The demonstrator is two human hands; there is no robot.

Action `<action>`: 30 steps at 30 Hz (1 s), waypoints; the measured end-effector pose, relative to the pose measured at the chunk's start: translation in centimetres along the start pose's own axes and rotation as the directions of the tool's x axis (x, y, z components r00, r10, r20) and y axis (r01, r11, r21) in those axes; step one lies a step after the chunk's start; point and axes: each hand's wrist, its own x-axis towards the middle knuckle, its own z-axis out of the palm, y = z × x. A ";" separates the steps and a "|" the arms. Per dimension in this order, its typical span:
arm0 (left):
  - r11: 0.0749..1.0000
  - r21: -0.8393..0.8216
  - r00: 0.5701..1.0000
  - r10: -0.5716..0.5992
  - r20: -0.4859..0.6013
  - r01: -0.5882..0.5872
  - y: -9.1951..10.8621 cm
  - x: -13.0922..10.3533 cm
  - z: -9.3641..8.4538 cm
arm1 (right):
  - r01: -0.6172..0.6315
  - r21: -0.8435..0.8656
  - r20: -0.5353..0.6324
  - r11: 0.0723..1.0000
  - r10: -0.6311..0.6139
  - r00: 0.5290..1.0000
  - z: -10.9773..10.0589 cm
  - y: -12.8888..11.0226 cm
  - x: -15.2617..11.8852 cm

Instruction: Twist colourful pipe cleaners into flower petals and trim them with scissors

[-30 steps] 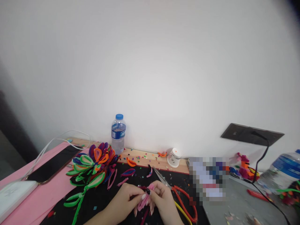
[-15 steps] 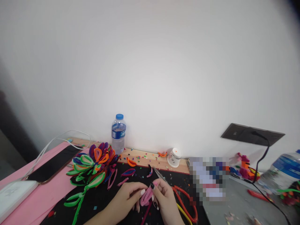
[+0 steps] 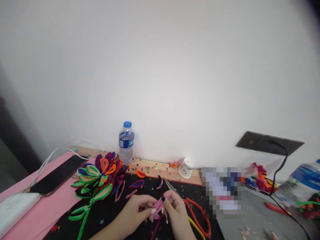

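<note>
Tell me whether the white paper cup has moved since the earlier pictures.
No. The white paper cup stands upside down in the same place, lower and to the left of the dark wall plate.

One bare left hand [image 3: 135,211] and one bare right hand [image 3: 177,211] are counted, two in all. Two clear plastic bottles with blue labels [image 3: 126,143], one white paper cup [image 3: 185,168], one black rectangular phone [image 3: 58,174], one white box-shaped device [image 3: 18,210], one large multicoloured fuzzy flower [image 3: 102,173], one looped pink fuzzy bundle [image 3: 157,207], one pair of red-handled metal scissors [image 3: 202,210] and one dark wall plate [image 3: 258,142] are seen.
</note>
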 end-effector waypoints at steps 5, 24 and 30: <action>0.993 0.083 0.996 0.084 -0.029 -0.082 0.1 -0.1 0.1 | -0.003 -0.052 -0.005 0.999 0.003 1.000 -0.1 0.0 0.0; 0.666 0.727 0.979 0.200 0.041 -0.167 1.7 -1.4 -0.2 | 0.089 -0.288 0.097 0.954 -0.063 0.993 0.5 -0.5 -1.2; 0.622 0.768 0.973 0.231 0.007 -0.154 0.9 -1.3 -0.1 | 0.111 -0.322 0.085 0.940 -0.088 0.992 0.6 -0.4 -1.4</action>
